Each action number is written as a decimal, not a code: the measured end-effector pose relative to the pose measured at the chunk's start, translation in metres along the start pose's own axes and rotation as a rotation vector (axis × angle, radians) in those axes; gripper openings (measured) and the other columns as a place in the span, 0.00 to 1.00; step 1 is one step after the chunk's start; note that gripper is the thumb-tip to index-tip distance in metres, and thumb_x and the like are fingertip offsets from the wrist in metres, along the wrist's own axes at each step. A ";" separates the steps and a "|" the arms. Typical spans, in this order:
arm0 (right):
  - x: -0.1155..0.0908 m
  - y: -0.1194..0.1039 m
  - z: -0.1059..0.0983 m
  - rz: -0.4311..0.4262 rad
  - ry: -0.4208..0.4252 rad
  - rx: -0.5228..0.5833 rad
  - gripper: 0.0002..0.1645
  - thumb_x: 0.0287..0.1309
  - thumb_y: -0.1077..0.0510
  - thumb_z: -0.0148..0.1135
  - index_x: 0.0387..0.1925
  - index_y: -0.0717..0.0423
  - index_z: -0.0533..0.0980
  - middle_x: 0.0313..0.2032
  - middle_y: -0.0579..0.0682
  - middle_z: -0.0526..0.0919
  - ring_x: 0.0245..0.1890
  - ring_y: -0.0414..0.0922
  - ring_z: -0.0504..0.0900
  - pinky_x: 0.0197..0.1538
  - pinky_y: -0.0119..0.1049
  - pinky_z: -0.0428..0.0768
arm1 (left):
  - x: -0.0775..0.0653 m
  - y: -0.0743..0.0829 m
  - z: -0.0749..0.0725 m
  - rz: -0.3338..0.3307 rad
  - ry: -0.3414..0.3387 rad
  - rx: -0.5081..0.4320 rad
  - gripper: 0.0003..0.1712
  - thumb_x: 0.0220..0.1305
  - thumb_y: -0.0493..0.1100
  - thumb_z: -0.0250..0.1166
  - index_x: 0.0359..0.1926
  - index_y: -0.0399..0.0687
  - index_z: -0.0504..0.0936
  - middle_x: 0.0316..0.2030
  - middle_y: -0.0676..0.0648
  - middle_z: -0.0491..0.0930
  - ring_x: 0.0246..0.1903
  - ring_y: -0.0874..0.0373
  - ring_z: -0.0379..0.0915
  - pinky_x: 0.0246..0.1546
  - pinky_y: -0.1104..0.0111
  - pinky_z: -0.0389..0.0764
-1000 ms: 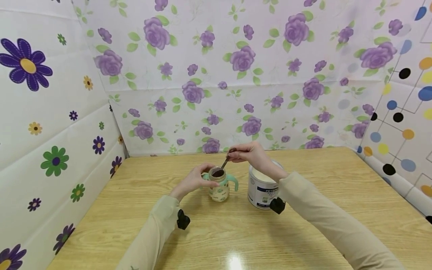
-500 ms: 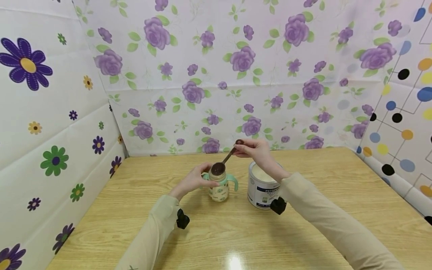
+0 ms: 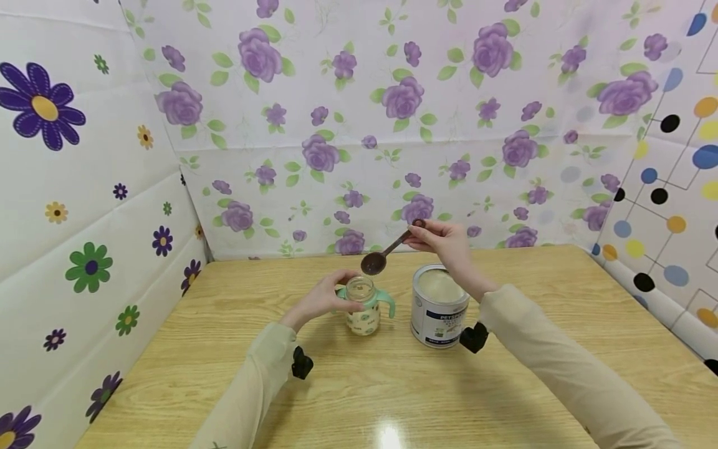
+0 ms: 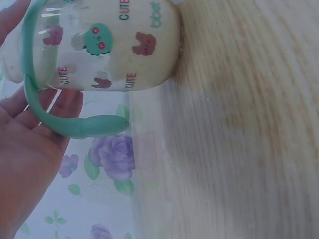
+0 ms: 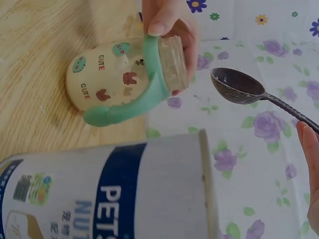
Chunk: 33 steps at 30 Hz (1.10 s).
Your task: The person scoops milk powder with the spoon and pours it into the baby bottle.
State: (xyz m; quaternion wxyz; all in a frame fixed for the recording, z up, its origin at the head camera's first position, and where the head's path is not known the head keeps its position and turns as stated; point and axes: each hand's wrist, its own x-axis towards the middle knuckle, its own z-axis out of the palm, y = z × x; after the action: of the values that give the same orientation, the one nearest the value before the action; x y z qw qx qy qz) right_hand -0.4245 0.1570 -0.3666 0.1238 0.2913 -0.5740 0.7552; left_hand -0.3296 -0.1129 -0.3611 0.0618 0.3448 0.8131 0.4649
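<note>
My left hand (image 3: 326,297) grips a clear baby bottle (image 3: 363,321) near its neck, thumb in front and fingers behind. The bottle stands upright and open, with mint-green handles (image 5: 130,110), printed animals and pale contents low inside. My right hand (image 3: 445,242) pinches the handle end of a dark brown spoon (image 3: 373,263) and holds it tilted, bowl lowest, just above the bottle's mouth. In the right wrist view the spoon's bowl (image 5: 238,85) looks empty, with a whitish film on its outside. Right of the bottle stands an open white and navy can (image 3: 440,324) of pale powder.
Everything stands on a light wooden table (image 3: 359,386). Behind it hangs a floral cloth (image 3: 331,187), and patterned cloths also line the left and right sides. Each wrist wears a small black device.
The spoon has risen out of the bottle's mouth and shifted slightly to the right with my right hand. My left hand and the bottle have stayed put.
</note>
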 end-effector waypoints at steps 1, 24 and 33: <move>0.000 -0.001 -0.003 0.002 0.006 0.002 0.14 0.39 0.67 0.50 0.34 0.68 0.68 0.27 0.66 0.69 0.25 0.58 0.68 0.26 0.43 0.66 | 0.000 0.002 0.000 0.006 0.001 0.001 0.33 0.32 0.46 0.61 0.45 0.48 0.59 0.37 0.46 0.62 0.38 0.53 0.55 0.30 0.64 0.61; -0.041 -0.152 0.018 -0.012 0.095 -0.107 0.14 0.39 0.70 0.48 0.32 0.76 0.66 0.26 0.67 0.69 0.26 0.58 0.67 0.29 0.41 0.65 | 0.031 0.033 0.001 0.163 0.081 -0.047 0.35 0.31 0.45 0.62 0.45 0.52 0.57 0.43 0.52 0.56 0.42 0.62 0.51 0.38 0.58 0.54; -0.049 -0.158 0.007 -0.037 0.095 -0.238 0.14 0.38 0.70 0.49 0.31 0.77 0.66 0.26 0.68 0.68 0.25 0.58 0.67 0.28 0.40 0.66 | 0.046 0.050 0.024 0.136 0.051 0.003 0.38 0.29 0.50 0.62 0.46 0.52 0.55 0.42 0.55 0.56 0.41 0.63 0.52 0.38 0.63 0.56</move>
State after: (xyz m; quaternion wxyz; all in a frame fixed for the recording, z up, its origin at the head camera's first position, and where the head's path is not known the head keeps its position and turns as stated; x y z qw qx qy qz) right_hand -0.3007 0.2071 -0.2681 0.1986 0.2489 -0.6475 0.6923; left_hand -0.3296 -0.0511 -0.3245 0.0090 0.3875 0.7898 0.4754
